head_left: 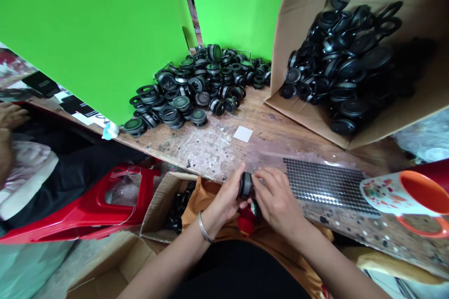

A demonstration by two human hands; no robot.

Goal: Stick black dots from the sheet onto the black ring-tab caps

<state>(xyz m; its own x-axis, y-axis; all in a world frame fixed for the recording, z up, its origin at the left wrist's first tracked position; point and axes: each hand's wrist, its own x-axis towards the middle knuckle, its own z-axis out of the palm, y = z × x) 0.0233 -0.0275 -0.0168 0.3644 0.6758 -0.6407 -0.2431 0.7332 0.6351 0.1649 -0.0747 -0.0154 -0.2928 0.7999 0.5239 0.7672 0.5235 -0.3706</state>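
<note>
As the head view has it, black ribbed part (245, 184): between both hands, above the lap, by the near edge of the counter (257, 112); faces turned sideways.
Left grip (228, 192): clamped on the part, thumb above, fingers below.
Right grip (275, 196): fingers curled at the part's right side; can't tell if they pinch it or anything else.
Weight/stiffness: probably light, rigid plastic; likely to scuff before it cracks.
Slip: smooth face may slide; ribbed rim should give purchase.
Hold point: take it by the rim, thumb opposite fingers, faces kept free.
Writing on part: none readable.
Dark cards (42, 85), far left: small white print, too small to read.
Mug (387, 191): orange-red pattern, no readable brand.
</note>
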